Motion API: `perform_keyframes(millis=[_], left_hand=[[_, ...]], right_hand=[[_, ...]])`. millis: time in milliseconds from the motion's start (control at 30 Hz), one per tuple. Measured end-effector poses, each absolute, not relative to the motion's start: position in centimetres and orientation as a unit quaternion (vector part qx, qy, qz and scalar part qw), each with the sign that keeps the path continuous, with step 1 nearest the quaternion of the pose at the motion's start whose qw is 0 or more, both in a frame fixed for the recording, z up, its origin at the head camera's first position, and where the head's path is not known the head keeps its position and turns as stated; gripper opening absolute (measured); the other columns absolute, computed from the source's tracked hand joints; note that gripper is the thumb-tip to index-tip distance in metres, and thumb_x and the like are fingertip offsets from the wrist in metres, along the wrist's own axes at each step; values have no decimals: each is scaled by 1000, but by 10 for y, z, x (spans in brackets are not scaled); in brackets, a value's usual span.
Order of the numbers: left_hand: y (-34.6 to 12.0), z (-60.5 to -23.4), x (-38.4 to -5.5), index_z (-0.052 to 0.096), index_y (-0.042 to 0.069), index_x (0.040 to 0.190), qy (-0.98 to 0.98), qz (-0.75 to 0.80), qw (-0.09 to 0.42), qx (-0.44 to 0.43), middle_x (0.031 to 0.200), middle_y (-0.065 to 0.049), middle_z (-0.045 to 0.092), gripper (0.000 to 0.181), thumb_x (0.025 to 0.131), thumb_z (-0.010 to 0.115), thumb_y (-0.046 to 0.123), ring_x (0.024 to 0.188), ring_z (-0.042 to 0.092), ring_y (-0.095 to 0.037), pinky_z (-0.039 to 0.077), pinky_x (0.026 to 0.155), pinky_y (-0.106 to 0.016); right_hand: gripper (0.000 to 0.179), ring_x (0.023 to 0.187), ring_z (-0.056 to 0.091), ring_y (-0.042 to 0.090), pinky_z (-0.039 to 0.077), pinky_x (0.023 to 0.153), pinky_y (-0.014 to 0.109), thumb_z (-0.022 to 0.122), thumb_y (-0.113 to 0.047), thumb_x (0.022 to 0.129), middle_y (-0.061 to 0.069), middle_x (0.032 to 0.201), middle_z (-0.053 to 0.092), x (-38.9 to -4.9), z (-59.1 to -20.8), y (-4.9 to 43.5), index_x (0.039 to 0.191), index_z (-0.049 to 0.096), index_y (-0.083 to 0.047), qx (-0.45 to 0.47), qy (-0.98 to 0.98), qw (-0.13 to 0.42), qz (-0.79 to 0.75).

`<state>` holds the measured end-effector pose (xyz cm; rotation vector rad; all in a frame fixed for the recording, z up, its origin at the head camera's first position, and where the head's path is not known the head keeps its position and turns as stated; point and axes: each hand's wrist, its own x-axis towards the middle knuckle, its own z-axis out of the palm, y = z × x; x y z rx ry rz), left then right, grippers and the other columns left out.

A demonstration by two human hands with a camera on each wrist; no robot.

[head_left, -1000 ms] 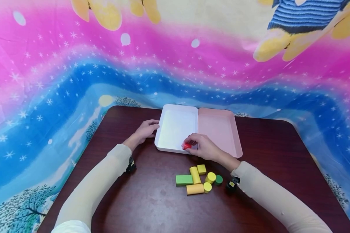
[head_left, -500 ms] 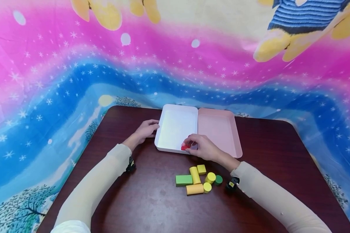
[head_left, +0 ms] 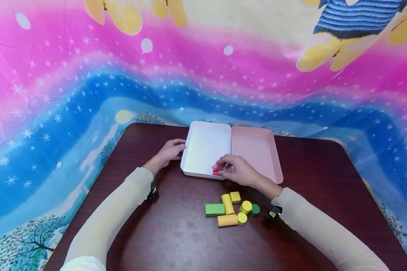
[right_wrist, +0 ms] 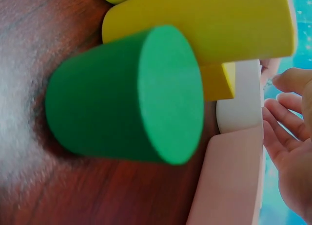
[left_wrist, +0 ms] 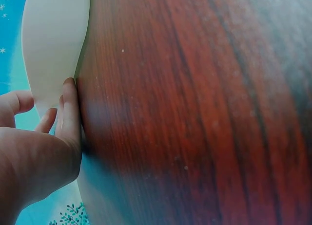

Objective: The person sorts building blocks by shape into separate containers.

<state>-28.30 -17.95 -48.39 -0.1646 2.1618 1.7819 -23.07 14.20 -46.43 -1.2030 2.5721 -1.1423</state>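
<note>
In the head view, my left hand (head_left: pixel 171 149) rests against the left side of the white tray (head_left: pixel 203 148), its fingers fairly straight. The left wrist view has those fingers along the tray's pale outer wall (left_wrist: pixel 56 40). My right hand (head_left: pixel 239 170) reaches over the tray's front right corner and pinches a small red block (head_left: pixel 216 172) low inside it, thumb on the near side. Fingertips partly cover the block. From the right wrist, my right hand (right_wrist: pixel 295 132) shows beyond the tray rims, with the red block hidden.
A pink tray (head_left: pixel 256 150) adjoins the white one on the right. Nearer me on the dark wooden table (head_left: pixel 169 233) lie a green rectangular block (head_left: pixel 214 210), an orange half-round block (head_left: pixel 227 220), several yellow blocks (head_left: pixel 227 204) and a green cylinder (head_left: pixel 254 210).
The red block has turned and settled slightly lower at the white tray's front right corner, while my right fingers shifted a little over it. My left hand has stayed in place.
</note>
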Motion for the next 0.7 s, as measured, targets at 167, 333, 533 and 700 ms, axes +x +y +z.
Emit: perform_keyframes(millis=[167, 333, 533, 700], left_hand=[[-180, -484, -283, 53, 11, 155, 761, 624, 167, -57, 142, -13, 61, 47, 110, 57, 24, 129, 61, -30, 55, 106, -50], [-181, -485, -283, 52, 10, 155, 762, 624, 168, -54, 142, -14, 61, 47, 110, 56, 24, 130, 61, -30, 55, 106, -50], [-180, -485, -283, 52, 10, 155, 762, 623, 167, -57, 143, -14, 61, 47, 110, 56, 24, 130, 62, -30, 56, 105, -49], [-181, -486, -283, 52, 10, 154, 763, 622, 165, -56, 142, -13, 61, 46, 110, 56, 24, 129, 62, -29, 56, 105, -49]], right_hand=[[26, 96, 70, 16, 63, 87, 42, 81, -8, 94, 6, 107, 74, -230, -461, 148, 118, 75, -2, -385, 847, 35, -365], [26, 97, 70, 18, 63, 89, 43, 80, -10, 95, 7, 108, 74, -224, -453, 155, 119, 75, -3, -385, 852, 41, -354], [25, 97, 70, 19, 63, 89, 45, 81, -11, 94, 8, 109, 73, -212, -437, 165, 118, 75, -7, -392, 850, 35, -350], [29, 99, 69, 16, 62, 88, 46, 82, -9, 93, 7, 112, 73, -203, -424, 176, 120, 74, -13, -398, 850, 18, -345]])
